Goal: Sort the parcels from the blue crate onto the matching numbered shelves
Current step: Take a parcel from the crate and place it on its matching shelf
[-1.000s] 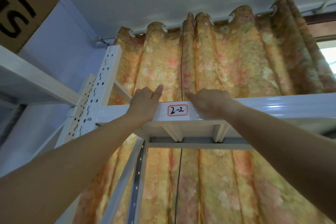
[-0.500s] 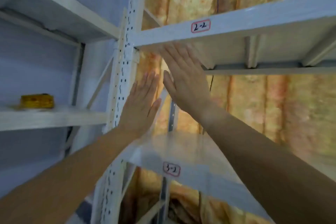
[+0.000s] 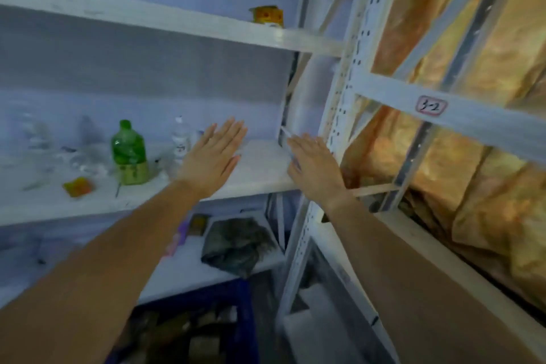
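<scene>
My left hand (image 3: pixel 211 158) and my right hand (image 3: pixel 316 167) are both held out flat with straight fingers, holding nothing, in front of the white shelving. The blue crate (image 3: pixel 242 301) sits low at the bottom centre, with brown parcels (image 3: pixel 204 343) dimly visible inside it. To the right, a white shelf beam (image 3: pixel 472 118) carries a red-bordered label reading 3-2 (image 3: pixel 430 105). The frame is blurred by motion.
A green bottle (image 3: pixel 129 154), a clear bottle (image 3: pixel 180 142) and a small orange item (image 3: pixel 77 186) stand on the left middle shelf (image 3: pixel 260 168). A yellow box (image 3: pixel 267 16) sits on the shelf above. A dark bundle (image 3: pixel 236 242) lies on the lower shelf. An orange curtain (image 3: pixel 487 171) hangs behind the right rack.
Both hands have come off the top shelf labelled 2-2 and dropped with fingers spread. The view has swung down and left past the 3-2 shelf toward the blue crate.
</scene>
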{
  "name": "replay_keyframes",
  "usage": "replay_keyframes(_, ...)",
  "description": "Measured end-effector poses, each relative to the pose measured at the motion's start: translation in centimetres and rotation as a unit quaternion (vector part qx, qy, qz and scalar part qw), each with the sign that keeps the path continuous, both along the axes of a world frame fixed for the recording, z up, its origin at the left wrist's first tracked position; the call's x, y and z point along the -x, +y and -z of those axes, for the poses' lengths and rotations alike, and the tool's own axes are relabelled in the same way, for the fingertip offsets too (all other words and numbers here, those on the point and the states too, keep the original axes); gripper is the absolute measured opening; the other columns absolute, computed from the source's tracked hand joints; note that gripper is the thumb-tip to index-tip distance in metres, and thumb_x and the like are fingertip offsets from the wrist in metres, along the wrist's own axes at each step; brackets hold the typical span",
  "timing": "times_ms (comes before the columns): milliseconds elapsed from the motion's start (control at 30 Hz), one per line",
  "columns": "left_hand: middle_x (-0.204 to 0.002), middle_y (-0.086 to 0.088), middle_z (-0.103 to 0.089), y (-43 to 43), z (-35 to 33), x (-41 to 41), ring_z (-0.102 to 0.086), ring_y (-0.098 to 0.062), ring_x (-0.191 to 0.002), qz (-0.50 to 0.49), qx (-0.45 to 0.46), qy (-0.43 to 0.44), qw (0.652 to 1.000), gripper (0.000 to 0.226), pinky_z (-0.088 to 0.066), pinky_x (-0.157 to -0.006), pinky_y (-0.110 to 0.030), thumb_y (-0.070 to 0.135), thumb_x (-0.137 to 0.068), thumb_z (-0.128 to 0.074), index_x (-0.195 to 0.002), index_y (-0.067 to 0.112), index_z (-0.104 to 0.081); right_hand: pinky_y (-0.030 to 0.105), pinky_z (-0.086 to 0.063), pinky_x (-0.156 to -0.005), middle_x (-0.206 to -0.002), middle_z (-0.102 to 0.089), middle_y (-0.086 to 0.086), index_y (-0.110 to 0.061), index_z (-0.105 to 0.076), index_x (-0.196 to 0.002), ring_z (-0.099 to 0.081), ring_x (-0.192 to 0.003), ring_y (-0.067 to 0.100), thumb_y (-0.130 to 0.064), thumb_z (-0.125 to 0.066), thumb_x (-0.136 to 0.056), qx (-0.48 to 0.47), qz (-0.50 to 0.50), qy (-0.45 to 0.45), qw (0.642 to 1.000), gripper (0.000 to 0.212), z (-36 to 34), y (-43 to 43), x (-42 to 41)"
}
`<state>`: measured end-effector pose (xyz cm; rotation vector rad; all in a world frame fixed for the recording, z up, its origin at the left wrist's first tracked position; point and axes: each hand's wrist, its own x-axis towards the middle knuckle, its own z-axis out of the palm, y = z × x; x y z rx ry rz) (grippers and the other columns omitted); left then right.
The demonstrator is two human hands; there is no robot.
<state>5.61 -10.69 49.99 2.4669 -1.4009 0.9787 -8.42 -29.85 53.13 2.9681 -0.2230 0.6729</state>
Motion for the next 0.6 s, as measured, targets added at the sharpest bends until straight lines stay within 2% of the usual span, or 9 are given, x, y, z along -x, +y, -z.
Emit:
replay_keyframes(100,-0.149,-0.013,-0.036,5.9,5.6,0.9,-0.033,-0.031,-0.139,-0.043,-0.056,0.014,0.997,0.055,-0.023,-0.114,-0.047,0.030,-0.096,-0.026,-0.143,0.003,-0.034,0.033,0.000,-0.120,-0.158,-0.022,0.002,-0.013,-0.025,-0.149,-0.012,-0.147,0.017,-0.030,-0.037,-0.099,-0.036,-0.031,0.083,0.995,0.054,6.8,3.2,-0.3)
replay_keyframes(333,-0.158,-0.009,-0.012,16.3,14.4,0.8,-0.007,-0.026,-0.147,-0.131,-0.055,0.134,0.981,0.055,-0.003,-0.121,-0.039,0.029,-0.101,-0.024,-0.149,0.005,-0.011,0.035,-0.002,-0.121,-0.159,-0.019,0.000,-0.014,-0.025,-0.150,-0.010,-0.147,0.016,-0.037,-0.039,-0.099,-0.100,-0.077,0.213,0.969,0.057,15.7,10.4,-3.7)
replay_keyframes(433,-0.159,-0.007,-0.002,20.0,18.1,-0.3,0.002,-0.023,-0.148,-0.192,-0.062,0.180,0.963,0.057,0.004,-0.121,-0.036,0.033,-0.102,-0.019,-0.150,0.009,0.000,0.034,-0.001,-0.120,-0.158,-0.020,0.000,-0.015,-0.028,-0.149,-0.011,-0.147,0.016,-0.035,-0.040,-0.099,-0.130,-0.080,0.249,0.956,0.055,18.3,13.6,-6.2)
replay_keyframes(600,-0.160,-0.003,0.001,26.8,25.5,-1.2,0.007,-0.018,-0.147,-0.241,-0.085,0.304,0.917,0.056,0.005,-0.121,-0.035,0.034,-0.102,-0.016,-0.149,0.012,0.005,0.034,-0.006,-0.119,-0.158,-0.021,-0.001,-0.016,-0.029,-0.148,-0.012,-0.147,0.016,-0.036,-0.040,-0.100,-0.187,-0.073,0.355,0.913,0.053,24.7,19.2,-9.3)
